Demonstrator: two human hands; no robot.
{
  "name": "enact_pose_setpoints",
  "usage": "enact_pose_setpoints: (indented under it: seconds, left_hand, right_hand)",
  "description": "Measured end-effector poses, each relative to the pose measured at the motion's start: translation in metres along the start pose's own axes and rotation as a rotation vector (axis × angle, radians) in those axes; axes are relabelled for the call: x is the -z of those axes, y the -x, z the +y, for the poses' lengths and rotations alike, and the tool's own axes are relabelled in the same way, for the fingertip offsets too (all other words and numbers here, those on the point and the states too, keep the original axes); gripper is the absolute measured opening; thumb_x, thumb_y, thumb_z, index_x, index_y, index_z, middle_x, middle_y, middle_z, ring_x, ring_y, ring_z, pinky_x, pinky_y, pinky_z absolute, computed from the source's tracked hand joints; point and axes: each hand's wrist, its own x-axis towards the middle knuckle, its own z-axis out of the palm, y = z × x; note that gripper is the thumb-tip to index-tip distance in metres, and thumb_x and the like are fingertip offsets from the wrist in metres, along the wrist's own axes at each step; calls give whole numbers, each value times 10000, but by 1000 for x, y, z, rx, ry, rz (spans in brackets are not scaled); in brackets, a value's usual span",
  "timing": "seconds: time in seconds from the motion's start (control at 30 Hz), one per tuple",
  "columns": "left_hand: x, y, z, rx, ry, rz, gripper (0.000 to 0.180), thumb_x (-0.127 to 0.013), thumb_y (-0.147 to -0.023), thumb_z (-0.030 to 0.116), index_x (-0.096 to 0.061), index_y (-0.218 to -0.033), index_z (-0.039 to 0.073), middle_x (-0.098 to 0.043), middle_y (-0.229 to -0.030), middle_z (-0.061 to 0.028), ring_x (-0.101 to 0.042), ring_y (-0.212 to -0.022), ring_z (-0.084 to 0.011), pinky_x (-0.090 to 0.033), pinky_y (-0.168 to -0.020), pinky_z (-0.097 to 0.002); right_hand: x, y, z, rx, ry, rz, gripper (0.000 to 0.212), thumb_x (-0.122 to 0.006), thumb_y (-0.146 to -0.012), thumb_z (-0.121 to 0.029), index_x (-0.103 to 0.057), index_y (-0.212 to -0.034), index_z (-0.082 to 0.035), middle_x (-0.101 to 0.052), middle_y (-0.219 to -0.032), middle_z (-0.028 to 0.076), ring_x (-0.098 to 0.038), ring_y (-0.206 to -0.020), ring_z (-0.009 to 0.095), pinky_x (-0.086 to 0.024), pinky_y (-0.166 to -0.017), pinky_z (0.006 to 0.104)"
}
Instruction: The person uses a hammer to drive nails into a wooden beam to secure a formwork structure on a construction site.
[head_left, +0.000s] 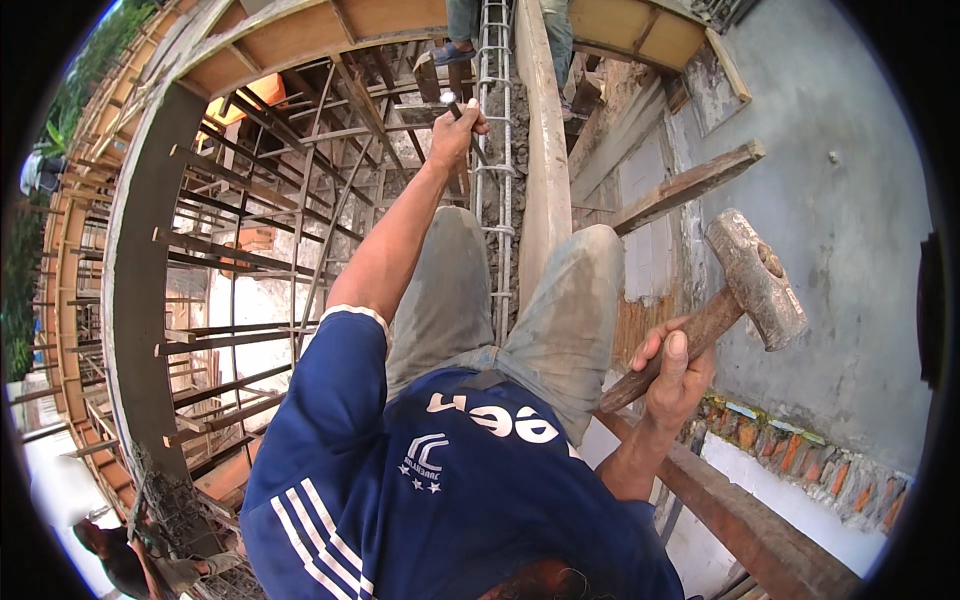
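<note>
My left hand (455, 136) is stretched forward, wrapped round a dark steel chisel (451, 104) with a shiny struck end. Its lower part slants toward the rebar cage (497, 185); whether the tip touches anything is hard to see. The cage of long bars and ties runs away from me between my knees, over rough concrete. Out to the right, my right hand (678, 375) grips the wooden handle of a hammer (757, 280). The heavy, worn steel head is raised, well apart from the chisel.
A formwork board (543, 170) edges the cage on its right. Timber props (690, 185) and a thick beam (750, 520) lie rightward, before a grey wall (850, 200). Wooden scaffolding (250, 210) drops away at left. A person's legs (462, 22) stand ahead; another person (115, 560) is lower left.
</note>
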Motion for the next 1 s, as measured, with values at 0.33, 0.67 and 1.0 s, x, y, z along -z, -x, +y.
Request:
enact_pose_setpoints:
  seconds: [0.33, 0.67, 1.0]
  left_hand:
    - [5, -9, -25, 53, -282, -15, 561, -563, -948, 575, -498, -618, 126, -436, -588, 33, -389, -560, -97, -362, -563, -301]
    - [-7, -11, -37, -88, -331, -42, 584, -570, -970, 495, -553, -666, -4, -444, -575, -10, -409, -597, -132, -383, -551, -368]
    - [-3, -16, -27, -40, -570, -38, 584, -552, -964, 498, -645, -773, -46, -519, -562, -153, -486, -568, -244, -423, -587, -460]
  right_hand:
    - [-35, -81, -121, 772, -92, -153, 530, -532, -980, -161, -337, -1379, 127, -517, -907, 181, -555, -607, 207, -533, -517, 332]
    - [-159, -164, 40, 620, 674, -294, 278, -600, -973, -251, -460, -1074, -33, -597, -726, 92, -607, -589, 147, -521, -578, 306]
    - [-143, -164, -87, 130, 292, -476, 225, -653, -954, -236, -575, -1002, -30, -552, -694, -10, -520, -535, 43, -424, -459, 203]
